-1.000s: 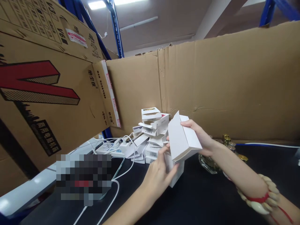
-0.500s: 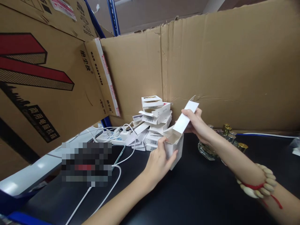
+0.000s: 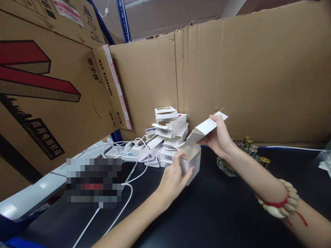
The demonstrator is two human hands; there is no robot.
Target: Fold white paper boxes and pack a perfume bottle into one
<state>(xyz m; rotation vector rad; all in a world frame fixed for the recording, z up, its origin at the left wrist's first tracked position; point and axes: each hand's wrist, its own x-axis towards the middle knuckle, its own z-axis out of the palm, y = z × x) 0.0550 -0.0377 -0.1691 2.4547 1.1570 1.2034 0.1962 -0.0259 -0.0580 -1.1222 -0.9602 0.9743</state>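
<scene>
On the black table, the left hand grips one plain white cardboard box between thumb and fingers. The box leans slightly, its open end up towards 12 o'clock, long axis near upright. Pinched in the right hand, one folded white cardboard piece slants from the opening to between 1 and 2 o'clock; whether they are joined cannot be told. From the box, glass bottles stand at 3 o'clock, three gold caps showing; stacked white cartons, too overlapped to count, sit at 10 to 11. Beyond rises a brown cardboard wall.
</scene>
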